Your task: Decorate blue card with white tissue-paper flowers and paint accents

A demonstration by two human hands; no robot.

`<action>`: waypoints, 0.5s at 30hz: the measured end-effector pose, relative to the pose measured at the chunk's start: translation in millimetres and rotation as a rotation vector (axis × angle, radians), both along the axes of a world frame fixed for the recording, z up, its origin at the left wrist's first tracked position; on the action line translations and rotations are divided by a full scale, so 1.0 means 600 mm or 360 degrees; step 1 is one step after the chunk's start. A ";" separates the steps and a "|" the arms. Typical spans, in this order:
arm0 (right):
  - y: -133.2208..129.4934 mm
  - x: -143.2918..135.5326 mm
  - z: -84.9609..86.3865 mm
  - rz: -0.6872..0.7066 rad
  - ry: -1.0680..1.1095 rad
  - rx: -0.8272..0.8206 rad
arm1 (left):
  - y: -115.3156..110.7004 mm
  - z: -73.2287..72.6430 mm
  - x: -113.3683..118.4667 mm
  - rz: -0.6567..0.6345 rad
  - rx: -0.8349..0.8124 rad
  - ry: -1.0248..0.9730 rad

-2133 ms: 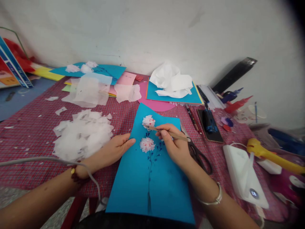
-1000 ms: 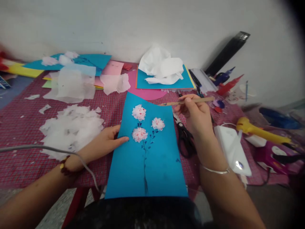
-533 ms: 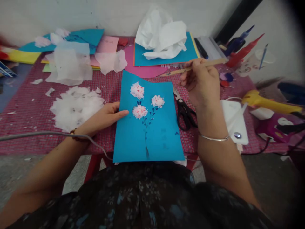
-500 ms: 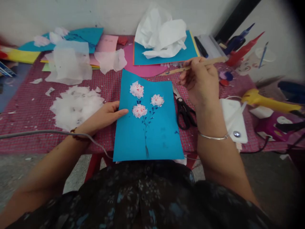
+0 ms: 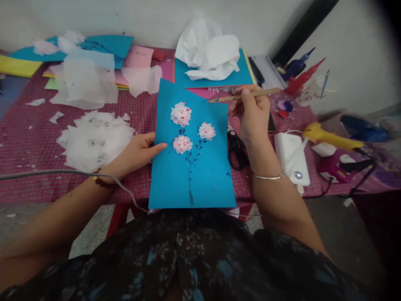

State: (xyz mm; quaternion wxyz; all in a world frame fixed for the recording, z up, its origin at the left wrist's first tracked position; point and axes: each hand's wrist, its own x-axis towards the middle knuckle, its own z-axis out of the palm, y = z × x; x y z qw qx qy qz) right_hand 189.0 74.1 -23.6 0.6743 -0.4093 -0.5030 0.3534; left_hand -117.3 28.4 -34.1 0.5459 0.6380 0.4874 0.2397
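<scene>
A blue sheet of card (image 5: 209, 184) lies at the table's front edge, bearing three fluffy white-and-pink paper flowers (image 5: 181, 114) and a painted dark stem with small blue leaves. My left hand (image 5: 144, 150) grips the card's left edge, thumb on top and fingers partly hidden beneath. Pinched in my right hand (image 5: 252, 110) is a slim wooden paintbrush (image 5: 265, 92), its tip pointing left over the card's upper edge. Black-handled scissors (image 5: 236, 150) rest beside the card, partly covered by it and close to my right wrist.
White tissue pieces (image 5: 94, 140) are piled on the left. Crumpled white paper (image 5: 208, 46) sits on coloured sheets at the back. On the right are a white power bank (image 5: 291, 159), a yellow glue gun (image 5: 332, 138), paint bottles (image 5: 305, 77) and a cup (image 5: 326, 85). A grey cable (image 5: 62, 172) crosses the left forearm.
My right hand has brought the paintbrush closer to the card, its tip now over the upper edge. The card's top edge appears raised slightly. The left hand keeps its grip.
</scene>
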 end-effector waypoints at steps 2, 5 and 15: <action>-0.005 0.000 0.009 -0.0030 0.0046 0.0109 | -0.001 -0.004 -0.002 0.0003 0.0089 -0.0029; -0.013 0.001 0.024 -0.0079 0.0072 0.0233 | -0.002 -0.002 -0.003 -0.0011 0.0264 0.0047; -0.005 0.016 0.016 -0.0305 -0.0020 0.0148 | 0.002 -0.008 -0.003 -0.0006 0.0309 -0.0001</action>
